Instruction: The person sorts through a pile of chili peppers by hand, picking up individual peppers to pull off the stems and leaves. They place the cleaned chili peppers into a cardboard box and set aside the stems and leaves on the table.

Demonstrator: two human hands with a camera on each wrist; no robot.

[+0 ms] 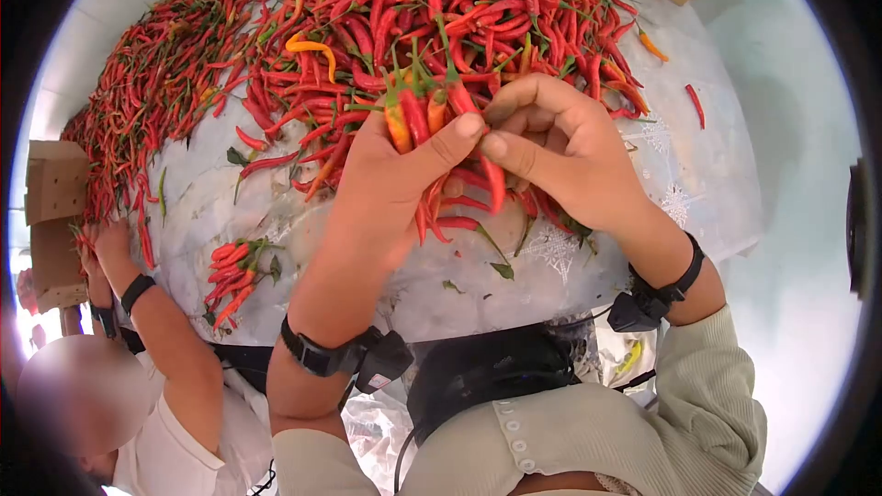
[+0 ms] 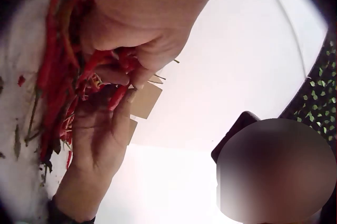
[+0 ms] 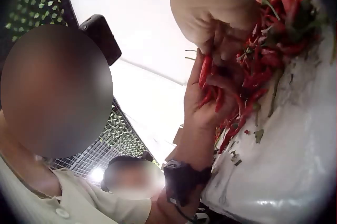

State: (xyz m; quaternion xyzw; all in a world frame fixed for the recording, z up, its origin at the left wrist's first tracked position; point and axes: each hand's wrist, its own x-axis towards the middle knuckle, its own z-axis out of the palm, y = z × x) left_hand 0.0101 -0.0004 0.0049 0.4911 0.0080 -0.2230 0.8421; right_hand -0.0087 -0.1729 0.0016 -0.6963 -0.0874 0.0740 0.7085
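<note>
Currently gathering: left hand [image 1: 390,179] clamps the chilli bunch [image 1: 418,115], right hand [image 1: 560,152] pinches one pepper [image 1: 496,186]; adding it probably needs stems aligned.

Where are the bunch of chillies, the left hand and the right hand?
bunch of chillies [image 1: 415,115], head view, a red pod.
left hand [image 1: 381,184], head view, back of hand.
right hand [image 1: 560,149], head view, back of hand.
</note>
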